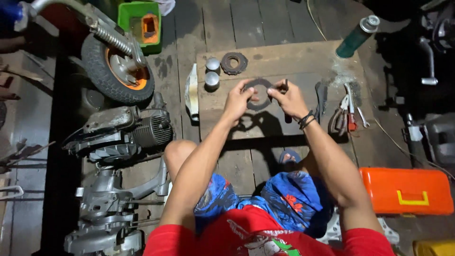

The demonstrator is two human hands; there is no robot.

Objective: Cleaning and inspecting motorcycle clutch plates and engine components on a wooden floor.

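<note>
Ring, dark and toothed, pinched between left hand and right hand above board, probably for inspection; second ring lies beyond.

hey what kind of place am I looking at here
Most likely a small scooter or motorcycle repair spot, with the work done on a wooden floor. A small wheel and engine parts lie at the left, pliers at the right, and both hands hold a ring-shaped plate.
</note>
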